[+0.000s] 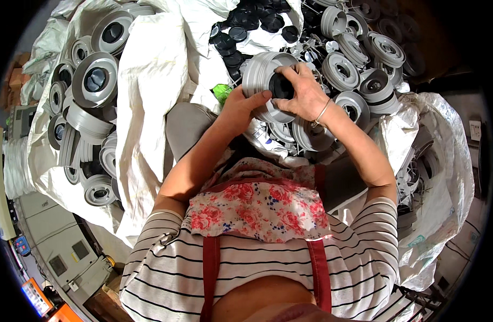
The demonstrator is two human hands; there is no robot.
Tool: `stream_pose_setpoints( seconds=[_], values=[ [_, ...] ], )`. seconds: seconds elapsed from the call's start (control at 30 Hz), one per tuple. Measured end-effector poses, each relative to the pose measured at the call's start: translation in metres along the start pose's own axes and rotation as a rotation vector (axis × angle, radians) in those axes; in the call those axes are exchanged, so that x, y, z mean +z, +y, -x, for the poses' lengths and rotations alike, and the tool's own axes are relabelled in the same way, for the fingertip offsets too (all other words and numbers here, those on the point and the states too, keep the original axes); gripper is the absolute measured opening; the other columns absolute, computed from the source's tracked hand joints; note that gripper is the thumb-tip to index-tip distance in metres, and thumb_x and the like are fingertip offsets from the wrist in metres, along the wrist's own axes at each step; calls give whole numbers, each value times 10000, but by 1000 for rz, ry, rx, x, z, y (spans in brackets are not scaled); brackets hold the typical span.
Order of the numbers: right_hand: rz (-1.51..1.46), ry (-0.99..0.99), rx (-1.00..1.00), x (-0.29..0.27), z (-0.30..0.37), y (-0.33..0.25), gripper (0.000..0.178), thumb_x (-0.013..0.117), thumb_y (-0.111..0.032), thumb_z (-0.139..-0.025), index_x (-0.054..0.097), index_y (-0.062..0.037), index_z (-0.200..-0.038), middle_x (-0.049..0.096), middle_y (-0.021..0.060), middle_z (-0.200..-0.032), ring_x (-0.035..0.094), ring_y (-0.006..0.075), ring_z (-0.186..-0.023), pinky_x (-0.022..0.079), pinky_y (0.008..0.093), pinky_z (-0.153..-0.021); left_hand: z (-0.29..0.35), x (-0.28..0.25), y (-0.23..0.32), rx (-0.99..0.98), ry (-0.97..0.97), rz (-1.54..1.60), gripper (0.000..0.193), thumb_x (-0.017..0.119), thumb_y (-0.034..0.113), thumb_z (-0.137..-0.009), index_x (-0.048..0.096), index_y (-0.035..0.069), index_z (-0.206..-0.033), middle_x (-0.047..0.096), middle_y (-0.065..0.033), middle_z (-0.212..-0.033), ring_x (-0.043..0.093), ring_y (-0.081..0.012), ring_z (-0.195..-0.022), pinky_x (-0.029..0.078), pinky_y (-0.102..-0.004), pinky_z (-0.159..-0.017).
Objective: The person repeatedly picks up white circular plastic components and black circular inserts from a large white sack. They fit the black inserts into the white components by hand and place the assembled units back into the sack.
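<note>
Grey plastic ring (253,75) is up beyond the floral apron (252,212). Left hand (242,109) part-closed on its near-left side; right hand (305,92) half-curled, thumb and fingertips gripping the black cap (282,86) inside. Loose black caps (246,20) farther beyond apron; white sack (150,70) left of it.

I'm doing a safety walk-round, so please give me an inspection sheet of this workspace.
Surface: white sacking beneath loose black discs.
Things in hand: grey ringed part, with a black round piece at its centre.
Clutter: the discs, plus piled grey parts ahead-right and more in the left sack.
Hands: left hand holds the ringed part's side; right hand has fingers and thumb about the black round piece.
Cables: thin dark lines, lower right, probably cables.
Surroundings: grey cabinet at left, wall socket at right.
</note>
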State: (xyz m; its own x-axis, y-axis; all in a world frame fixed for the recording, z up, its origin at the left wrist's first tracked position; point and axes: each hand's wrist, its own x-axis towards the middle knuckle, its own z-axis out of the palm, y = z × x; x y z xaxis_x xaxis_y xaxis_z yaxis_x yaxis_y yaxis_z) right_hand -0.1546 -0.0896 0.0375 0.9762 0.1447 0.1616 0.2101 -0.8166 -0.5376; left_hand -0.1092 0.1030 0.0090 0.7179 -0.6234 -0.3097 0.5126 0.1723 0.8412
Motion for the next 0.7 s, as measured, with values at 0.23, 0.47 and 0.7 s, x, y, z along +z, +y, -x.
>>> stream_pose_setpoints(
  seconds=[0.23, 0.47, 0.7],
  values=[
    [46, -21, -262, -6, 16, -8, 688, 774, -207, -657, 445, -46, -1240, 447, 212, -1109, 453, 393, -1057, 439, 421, -905, 22, -3, 15, -64, -169, 141, 298, 597, 196, -900, 566, -17, -1106, 639, -88, -975, 637, -175, -856, 524, -305, -739],
    [-106, -35, -2, -2, 19, -13, 671, 773, -270, -631, 511, -23, -1198, 508, 216, -1086, 482, 379, -1061, 436, 403, -913, 29, 9, 10, -19, -117, 176, 310, 631, 178, -879, 556, -26, -1102, 628, -82, -977, 624, -156, -838, 519, -297, -749],
    [-170, 77, 4, 20, 22, -11, 655, 768, -259, -638, 506, -8, -1183, 511, 212, -1049, 490, 380, -1033, 428, 406, -911, 30, 4, 1, -8, -58, -5, 231, 687, 230, -843, 635, 14, -909, 619, -3, -779, 574, -88, -680, 454, -237, -604]
  ],
)
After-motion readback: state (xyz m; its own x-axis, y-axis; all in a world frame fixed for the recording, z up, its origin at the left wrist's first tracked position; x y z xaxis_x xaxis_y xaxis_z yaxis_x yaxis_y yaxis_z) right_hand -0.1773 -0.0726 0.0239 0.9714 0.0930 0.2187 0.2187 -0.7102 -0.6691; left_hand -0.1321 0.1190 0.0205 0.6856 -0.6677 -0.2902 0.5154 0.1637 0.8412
